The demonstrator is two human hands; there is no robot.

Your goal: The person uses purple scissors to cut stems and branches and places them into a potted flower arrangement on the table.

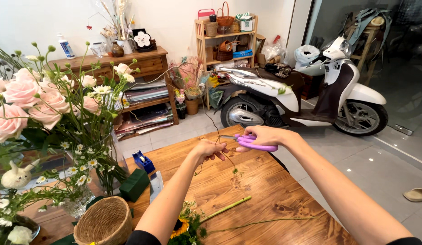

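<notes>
While raised above the far half of the wooden table [274, 190], left hand [210, 149] pinched shut around a thin wiry stem [212, 121], gripping it low so that the long arching upper part hangs free toward the far edge and the lower end dangles over the boards. Right hand [264, 136] closed through the loops of purple-handled scissors [247, 142], blades pointed left at the stem just above the left fingers, level with it, placed as if for a trim; whether blades touch the stem cannot be told.

Lying flat on the table nearer the front edge: a cut green stalk [227, 208], and a sunflower [180, 227] with leafy greens, just between the forearms, laid within easy reach. At the left front corner, a woven basket [104, 222], mouth up. Beside it toward the middle, a dark green floral foam block [134, 183] and a blue tape dispenser [143, 161]. Along the left edge, pink roses [20, 102] and small white daisies [86, 163] standing upright in a glass vase [79, 204], kept clear of the cutting. Beyond the far edge, on the tiled floor, a white scooter [306, 97] parked well apart
</notes>
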